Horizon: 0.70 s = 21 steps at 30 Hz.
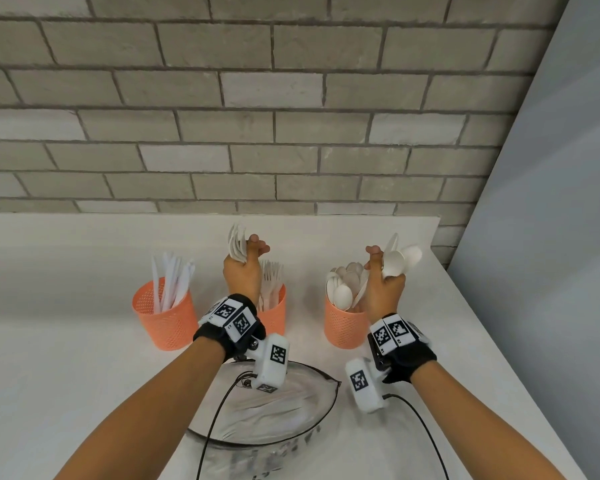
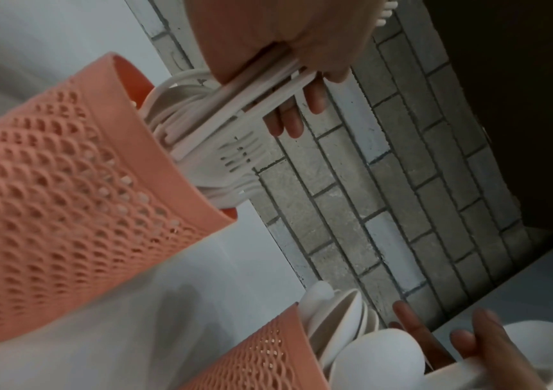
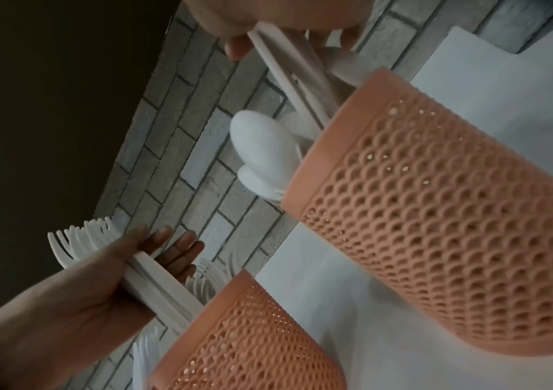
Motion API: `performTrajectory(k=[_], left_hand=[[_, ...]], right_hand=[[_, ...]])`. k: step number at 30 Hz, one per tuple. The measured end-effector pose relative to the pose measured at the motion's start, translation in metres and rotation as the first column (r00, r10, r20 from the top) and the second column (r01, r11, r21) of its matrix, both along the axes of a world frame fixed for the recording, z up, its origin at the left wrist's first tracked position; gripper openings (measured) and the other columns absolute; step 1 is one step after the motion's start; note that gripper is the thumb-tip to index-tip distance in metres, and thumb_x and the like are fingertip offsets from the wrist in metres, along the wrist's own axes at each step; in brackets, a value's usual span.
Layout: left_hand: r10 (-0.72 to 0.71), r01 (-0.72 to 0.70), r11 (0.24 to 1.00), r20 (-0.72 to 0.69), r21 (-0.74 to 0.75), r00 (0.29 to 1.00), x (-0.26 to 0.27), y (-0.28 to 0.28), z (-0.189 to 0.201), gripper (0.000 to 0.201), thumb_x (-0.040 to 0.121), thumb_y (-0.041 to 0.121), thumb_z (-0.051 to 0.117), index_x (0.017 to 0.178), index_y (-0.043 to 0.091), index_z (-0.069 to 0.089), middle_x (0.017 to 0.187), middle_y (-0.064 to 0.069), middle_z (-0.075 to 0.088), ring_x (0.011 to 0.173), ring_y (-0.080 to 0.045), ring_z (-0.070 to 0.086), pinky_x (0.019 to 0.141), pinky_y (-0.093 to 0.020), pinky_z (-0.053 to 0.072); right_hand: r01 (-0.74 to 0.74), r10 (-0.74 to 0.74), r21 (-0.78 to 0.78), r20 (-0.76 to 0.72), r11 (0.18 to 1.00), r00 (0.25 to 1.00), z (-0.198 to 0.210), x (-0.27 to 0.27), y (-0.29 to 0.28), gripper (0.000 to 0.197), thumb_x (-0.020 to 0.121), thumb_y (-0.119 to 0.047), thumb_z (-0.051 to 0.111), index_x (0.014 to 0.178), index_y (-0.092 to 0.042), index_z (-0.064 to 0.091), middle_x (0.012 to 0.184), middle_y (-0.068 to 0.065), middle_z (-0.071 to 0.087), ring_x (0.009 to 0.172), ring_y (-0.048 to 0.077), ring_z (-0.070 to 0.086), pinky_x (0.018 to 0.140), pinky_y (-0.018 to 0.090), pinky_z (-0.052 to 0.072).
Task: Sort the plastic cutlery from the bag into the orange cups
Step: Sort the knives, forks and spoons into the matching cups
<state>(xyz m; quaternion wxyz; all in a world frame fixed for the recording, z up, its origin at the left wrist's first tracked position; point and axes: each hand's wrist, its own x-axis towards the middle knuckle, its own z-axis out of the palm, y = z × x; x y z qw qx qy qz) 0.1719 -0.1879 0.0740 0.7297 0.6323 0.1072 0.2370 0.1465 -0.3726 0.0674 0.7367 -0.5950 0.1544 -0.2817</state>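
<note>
Head view: both hands point(image 1: 242, 271) raised, gripping cutlery point(image 1: 237, 242).

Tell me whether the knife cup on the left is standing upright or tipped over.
Upright. The knife cup stands on its base on the table, open end up, with white knives sticking up out of it.

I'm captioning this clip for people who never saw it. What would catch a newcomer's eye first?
Two raised hands: the left hand grips a bundle of forks above the middle cup, the right hand a bunch of spoons above the right cup. Next, the left cup of knives, and the clear bag nearest the person.
</note>
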Motion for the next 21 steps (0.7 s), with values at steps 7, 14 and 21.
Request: performTrajectory(k=[7,14,21], left_hand=[[0.004,-0.003,1.0,-0.03,0.019,1.0,-0.004,-0.002,-0.007,0.016,0.087,0.021,0.062,0.071,0.024,0.064,0.052,0.012,0.066,0.059,0.001,0.064,0.076,-0.028,0.049],[-0.022,0.022,1.0,0.018,0.019,1.0,-0.007,-0.005,-0.005,0.041,0.076,-0.001,0.07,0.11,0.011,0.051,0.091,0.0,0.057,0.077,-0.009,0.062,0.071,-0.018,0.053],[-0.023,0.002,0.979,0.099,0.202,0.995,-0.008,-0.008,-0.011,0.039,0.079,-0.008,0.06,0.104,0.02,0.05,0.08,-0.001,0.053,0.077,-0.008,0.055,0.079,-0.016,0.046]], right_hand=[[-0.074,0.076,-0.073,0.021,0.995,0.997,-0.016,-0.002,0.0,0.015,0.088,-0.021,0.062,0.074,-0.018,0.059,0.076,-0.006,0.065,0.078,0.01,0.064,0.07,0.013,0.047],[-0.147,0.146,-0.052,-0.01,0.988,0.989,-0.033,-0.002,0.001,0.024,0.075,-0.006,0.073,0.09,-0.016,0.057,0.084,-0.003,0.068,0.08,0.017,0.068,0.073,0.028,0.056],[-0.052,0.077,-0.276,0.082,0.96,0.994,-0.023,-0.003,-0.009,0.066,0.075,-0.007,0.074,0.13,-0.018,0.041,0.114,-0.003,0.056,0.099,0.005,0.057,0.074,-0.005,0.038]])
